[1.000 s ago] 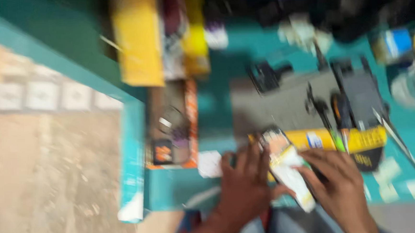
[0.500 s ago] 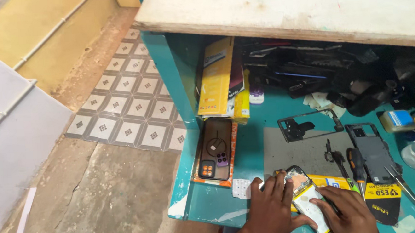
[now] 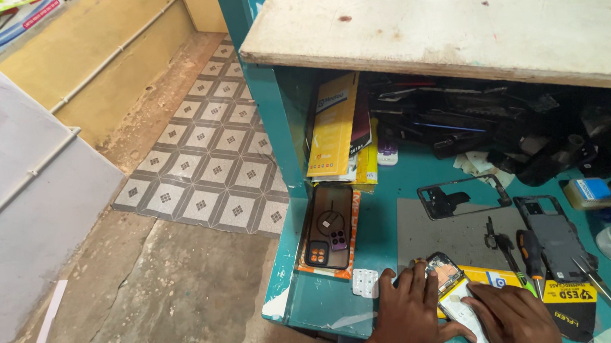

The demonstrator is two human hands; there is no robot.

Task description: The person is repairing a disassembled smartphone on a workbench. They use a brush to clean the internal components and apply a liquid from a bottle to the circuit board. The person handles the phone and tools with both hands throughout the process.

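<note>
1. Left hand (image 3: 412,312) lies flat on the bench (image 3: 386,223) edge, fingers spread, tips resting on the left side of an opened phone (image 3: 457,298).
2. Right hand (image 3: 513,314) lies palm-down over the lower right of the phone, fingers close together and pressing on it; whether it pinches anything underneath I cannot tell.
3. The phone lies at the near edge of the bench, partly on a yellow and black pad (image 3: 553,294), tilted, its top end pointing up-left. Its upper end shows bare internals; the lower part shows a pale panel.
4. Progress, as a judgement: the phone is open and not reassembled. A bare frame (image 3: 462,197) lies on the grey mat (image 3: 451,237), apart from the phone, and a second stripped body (image 3: 556,230) lies to the right. Refitting is not done.
5. Tools lie unused: tweezers (image 3: 501,244), an orange-handled screwdriver (image 3: 531,249).
6. Other items: a cased phone on its card (image 3: 329,230) at the left edge, a small white blister pack (image 3: 365,282) just beside the left hand, yellow boxes (image 3: 334,124) upright under the shelf (image 3: 452,21), tiled floor (image 3: 206,163) at left.
</note>
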